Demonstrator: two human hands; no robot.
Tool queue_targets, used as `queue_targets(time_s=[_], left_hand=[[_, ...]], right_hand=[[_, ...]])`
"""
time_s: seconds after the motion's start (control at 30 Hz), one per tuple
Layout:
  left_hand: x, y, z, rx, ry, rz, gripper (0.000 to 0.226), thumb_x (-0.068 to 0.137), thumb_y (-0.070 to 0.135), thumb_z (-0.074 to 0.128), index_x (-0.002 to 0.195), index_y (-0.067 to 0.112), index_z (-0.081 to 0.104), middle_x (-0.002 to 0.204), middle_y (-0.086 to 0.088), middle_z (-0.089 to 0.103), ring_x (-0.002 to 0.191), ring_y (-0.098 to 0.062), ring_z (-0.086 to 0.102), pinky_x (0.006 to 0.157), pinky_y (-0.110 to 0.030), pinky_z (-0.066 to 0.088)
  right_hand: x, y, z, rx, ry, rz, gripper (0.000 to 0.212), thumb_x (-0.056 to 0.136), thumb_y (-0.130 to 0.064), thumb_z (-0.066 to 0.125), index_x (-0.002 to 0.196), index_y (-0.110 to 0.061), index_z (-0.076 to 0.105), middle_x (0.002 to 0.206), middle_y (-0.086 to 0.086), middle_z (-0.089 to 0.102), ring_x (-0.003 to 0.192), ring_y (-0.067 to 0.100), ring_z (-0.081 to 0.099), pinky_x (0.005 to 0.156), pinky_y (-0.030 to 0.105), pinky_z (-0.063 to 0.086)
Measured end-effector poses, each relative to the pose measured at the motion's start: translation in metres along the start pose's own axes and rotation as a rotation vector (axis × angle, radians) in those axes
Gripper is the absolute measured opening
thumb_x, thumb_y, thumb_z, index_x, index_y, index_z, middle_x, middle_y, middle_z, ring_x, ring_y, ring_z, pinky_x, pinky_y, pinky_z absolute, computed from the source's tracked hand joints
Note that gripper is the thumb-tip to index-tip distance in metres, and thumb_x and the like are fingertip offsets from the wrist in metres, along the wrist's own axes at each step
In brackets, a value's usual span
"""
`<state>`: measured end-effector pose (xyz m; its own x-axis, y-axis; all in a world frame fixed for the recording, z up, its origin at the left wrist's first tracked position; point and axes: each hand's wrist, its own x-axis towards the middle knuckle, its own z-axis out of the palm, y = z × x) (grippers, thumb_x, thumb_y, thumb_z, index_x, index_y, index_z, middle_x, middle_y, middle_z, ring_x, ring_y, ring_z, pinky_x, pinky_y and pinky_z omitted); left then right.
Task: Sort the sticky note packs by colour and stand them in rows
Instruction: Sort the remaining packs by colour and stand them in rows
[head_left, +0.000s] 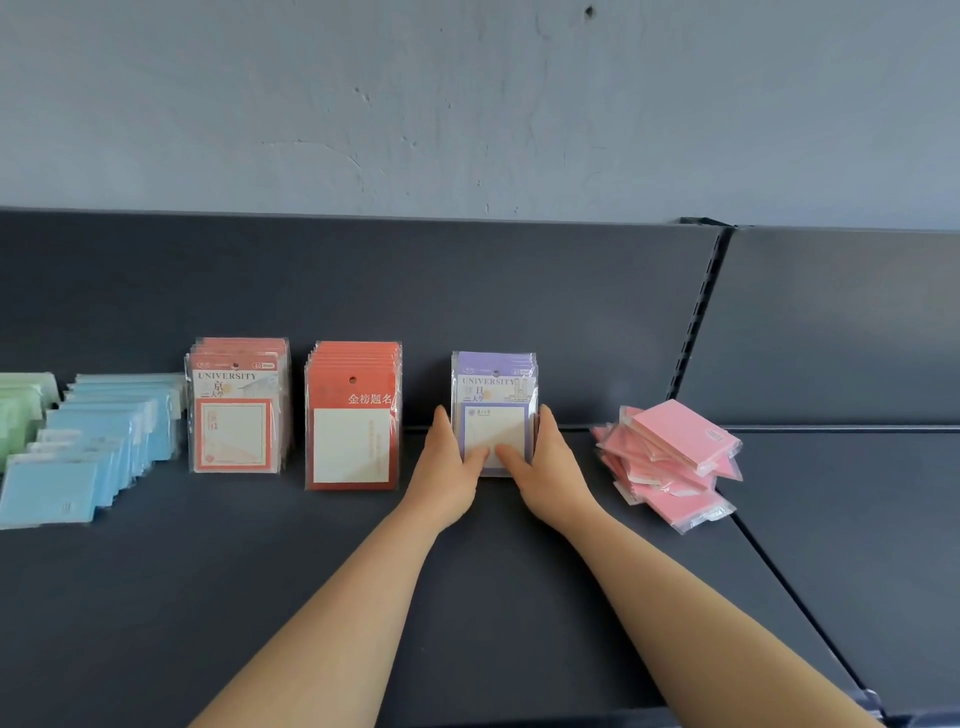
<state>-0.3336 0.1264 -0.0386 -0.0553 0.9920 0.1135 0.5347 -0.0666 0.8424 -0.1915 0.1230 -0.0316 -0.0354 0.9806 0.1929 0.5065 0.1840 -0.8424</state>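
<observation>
**Purple row squared between two hands; pink pile waits to the right**

At the far left of the dark shelf (260, 597), the green packs (21, 410) are cut off by the frame edge. Just beside them the blue packs (88, 447) run in an overlapping row, leaning back. Next, the red University packs (236, 410) stand upright with faces forward. The orange-red packs (353, 421) stand the same way a little further along, apart from the red ones.

The left hand (449, 467) comes next, its fingers laid up the left edge of the purple packs (493, 395) and its thumb across the lower front. The purple packs stand upright near the shelf's back panel, in the middle of the view. The right hand (540, 467) mirrors the left on the other edge. The grip of each hand is narrow and holds the stack, so the purple packs are clamped from both sides.

To the right, well clear of the right hand, the pink packs (670, 457) lie in a loose heap. They are flat or tilted, with their long sides skewed at different angles, and none stands upright.

The next move probably turns on that heap. It lies to the right of both hands, nearer the right one, and each pack would need turning up onto its lower edge. The gap between purple and pink looks like the place for a pink row.
</observation>
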Motion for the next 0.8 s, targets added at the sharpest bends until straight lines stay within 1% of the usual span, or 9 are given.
queue_targets(time_s=[0.07, 0.17, 0.27, 0.33, 0.43, 0.57, 0.7, 0.73, 0.8], left_hand=[[-0.003, 0.005, -0.003, 0.013, -0.006, 0.016, 0.055, 0.095, 0.027, 0.055, 0.143, 0.018, 0.029, 0.141, 0.001, 0.045, 0.126, -0.016, 0.048, 0.103, -0.039, 0.045], [-0.007, 0.013, -0.009, 0.054, 0.022, 0.047, 0.052, 0.096, 0.023, 0.055, 0.142, 0.016, 0.031, 0.14, -0.002, 0.043, 0.126, -0.017, 0.047, 0.098, -0.031, 0.045], [-0.018, 0.028, -0.017, 0.104, 0.1, 0.116, 0.052, 0.095, 0.02, 0.056, 0.141, 0.012, 0.033, 0.137, -0.005, 0.042, 0.126, -0.021, 0.045, 0.099, -0.032, 0.042], [-0.028, 0.039, -0.02, 0.107, 0.17, 0.194, 0.052, 0.093, 0.017, 0.057, 0.141, 0.014, 0.036, 0.136, -0.004, 0.044, 0.126, -0.02, 0.043, 0.097, -0.024, 0.035], [-0.042, 0.059, -0.016, 0.048, 0.216, 0.244, 0.055, 0.094, 0.016, 0.056, 0.144, 0.017, 0.034, 0.138, -0.001, 0.042, 0.127, -0.017, 0.041, 0.095, -0.02, 0.03], [-0.056, 0.084, 0.012, -0.023, 0.148, 0.187, 0.046, 0.097, 0.02, 0.052, 0.14, 0.01, 0.039, 0.138, -0.003, 0.045, 0.128, -0.019, 0.042, 0.093, -0.02, 0.028], [-0.06, 0.102, 0.05, -0.066, -0.013, 0.02, 0.054, 0.097, 0.033, 0.051, 0.143, 0.01, 0.036, 0.145, -0.005, 0.042, 0.128, -0.02, 0.044, 0.099, -0.03, 0.037], [-0.06, 0.107, 0.059, -0.076, -0.045, -0.026, 0.054, 0.097, 0.035, 0.05, 0.142, 0.008, 0.037, 0.144, -0.006, 0.043, 0.124, -0.021, 0.046, 0.095, -0.031, 0.039], [-0.057, 0.118, 0.077, -0.081, -0.091, -0.115, 0.051, 0.096, 0.039, 0.047, 0.133, 0.004, 0.043, 0.136, -0.009, 0.049, 0.113, -0.024, 0.05, 0.077, -0.03, 0.039]], right_hand=[[-0.002, -0.004, -0.003, -0.011, -0.003, 0.013, 0.034, 0.089, -0.023, 0.063, 0.116, -0.02, 0.043, 0.12, -0.004, 0.057, 0.11, 0.013, 0.056, 0.09, 0.032, 0.049], [-0.009, -0.013, -0.01, -0.089, -0.013, -0.013, 0.032, 0.089, -0.022, 0.063, 0.114, -0.016, 0.044, 0.118, -0.001, 0.053, 0.111, 0.015, 0.05, 0.086, 0.024, 0.04], [-0.021, -0.027, -0.023, -0.202, -0.012, -0.084, 0.037, 0.092, -0.018, 0.059, 0.125, -0.01, 0.043, 0.126, 0.003, 0.047, 0.122, 0.019, 0.042, 0.088, 0.013, 0.028], [-0.03, -0.037, -0.036, -0.272, -0.002, -0.137, 0.048, 0.097, -0.019, 0.054, 0.138, -0.003, 0.036, 0.142, 0.009, 0.038, 0.134, 0.02, 0.031, 0.09, 0.007, 0.019], [-0.042, -0.039, -0.06, -0.343, 0.06, -0.185, 0.06, 0.099, -0.027, 0.049, 0.15, -0.008, 0.023, 0.158, 0.002, 0.02, 0.145, 0.015, 0.018, 0.11, 0.018, 0.019], [-0.055, -0.022, -0.105, -0.323, 0.226, -0.151, 0.049, 0.099, -0.022, 0.049, 0.144, -0.008, 0.037, 0.153, 0.001, 0.031, 0.14, 0.014, 0.029, 0.1, 0.007, 0.016], [-0.056, 0.012, -0.15, -0.269, 0.325, 0.021, 0.053, 0.098, -0.028, 0.051, 0.145, -0.007, 0.037, 0.153, 0.005, 0.031, 0.141, 0.018, 0.029, 0.11, 0.024, 0.023], [-0.054, 0.02, -0.16, -0.231, 0.309, 0.092, 0.057, 0.097, -0.031, 0.052, 0.146, -0.007, 0.034, 0.154, 0.006, 0.03, 0.141, 0.019, 0.028, 0.11, 0.027, 0.024], [-0.048, 0.033, -0.173, -0.143, 0.253, 0.204, 0.066, 0.095, -0.035, 0.055, 0.149, -0.006, 0.03, 0.154, 0.008, 0.031, 0.14, 0.021, 0.032, 0.106, 0.028, 0.03]])
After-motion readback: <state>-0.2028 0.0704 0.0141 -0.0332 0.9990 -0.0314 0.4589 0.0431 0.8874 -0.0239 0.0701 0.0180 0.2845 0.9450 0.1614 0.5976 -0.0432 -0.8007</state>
